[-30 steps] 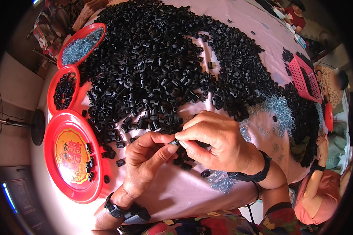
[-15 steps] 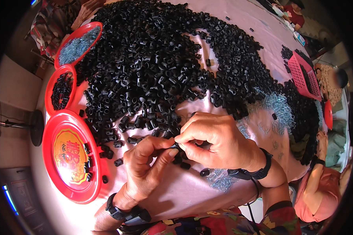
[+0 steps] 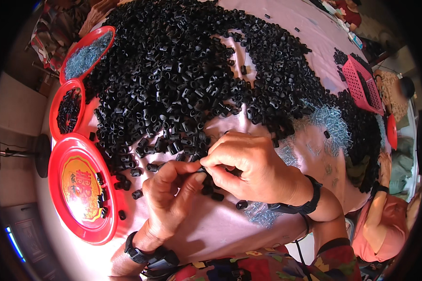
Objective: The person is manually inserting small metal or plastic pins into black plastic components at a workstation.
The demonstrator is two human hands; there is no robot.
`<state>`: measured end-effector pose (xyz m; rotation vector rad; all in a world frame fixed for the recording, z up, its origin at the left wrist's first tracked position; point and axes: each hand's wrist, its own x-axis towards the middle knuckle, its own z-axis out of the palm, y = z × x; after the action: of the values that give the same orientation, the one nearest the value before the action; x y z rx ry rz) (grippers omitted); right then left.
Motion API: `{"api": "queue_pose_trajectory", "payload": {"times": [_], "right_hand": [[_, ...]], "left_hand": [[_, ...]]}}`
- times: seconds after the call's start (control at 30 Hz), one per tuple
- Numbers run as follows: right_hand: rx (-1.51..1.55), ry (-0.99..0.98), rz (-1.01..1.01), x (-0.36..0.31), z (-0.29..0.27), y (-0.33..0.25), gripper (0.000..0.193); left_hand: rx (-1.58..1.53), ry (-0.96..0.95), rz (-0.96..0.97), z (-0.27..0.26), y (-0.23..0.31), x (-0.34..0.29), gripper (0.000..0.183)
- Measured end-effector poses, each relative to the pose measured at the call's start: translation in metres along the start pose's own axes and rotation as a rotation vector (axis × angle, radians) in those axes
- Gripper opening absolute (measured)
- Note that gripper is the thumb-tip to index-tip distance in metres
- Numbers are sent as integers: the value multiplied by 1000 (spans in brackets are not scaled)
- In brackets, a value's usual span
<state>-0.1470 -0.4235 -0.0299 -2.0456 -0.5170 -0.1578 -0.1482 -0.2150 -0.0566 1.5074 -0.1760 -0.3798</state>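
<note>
My left hand and my right hand meet fingertip to fingertip over the pink table, pinching one small black plastic part between them. A huge heap of the same black plastic parts lies just beyond my fingers. A few loose black parts rest under my right palm. A small pile of silvery metal springs lies beside my right wrist. Both wrists wear dark bands.
A large round red tray with a yellow centre and a few black parts sits left of my left hand. Two smaller red trays stand behind it. At the right are a pink basket and another person's arm.
Both hands have stayed together on the small part, shifting slightly; the fingers keep working it. The heap and trays are where they were.
</note>
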Motion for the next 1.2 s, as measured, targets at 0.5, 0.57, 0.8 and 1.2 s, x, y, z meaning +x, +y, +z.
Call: {"api": "queue_pose_trajectory", "payload": {"times": [0.5, 0.57, 0.8, 1.2], "right_hand": [[-233, 61, -278, 1, 7, -4, 39], [-230, 71, -275, 3, 8, -6, 39], [-242, 63, -246, 3, 6, -5, 43], [-268, 84, -250, 3, 1, -2, 41]], "left_hand": [[-344, -170, -209, -10, 6, 13, 22], [-360, -188, -210, -10, 7, 13, 22], [-489, -208, -231, -4, 12, 11, 21], [-560, -322, -334, -8, 13, 10, 31]]}}
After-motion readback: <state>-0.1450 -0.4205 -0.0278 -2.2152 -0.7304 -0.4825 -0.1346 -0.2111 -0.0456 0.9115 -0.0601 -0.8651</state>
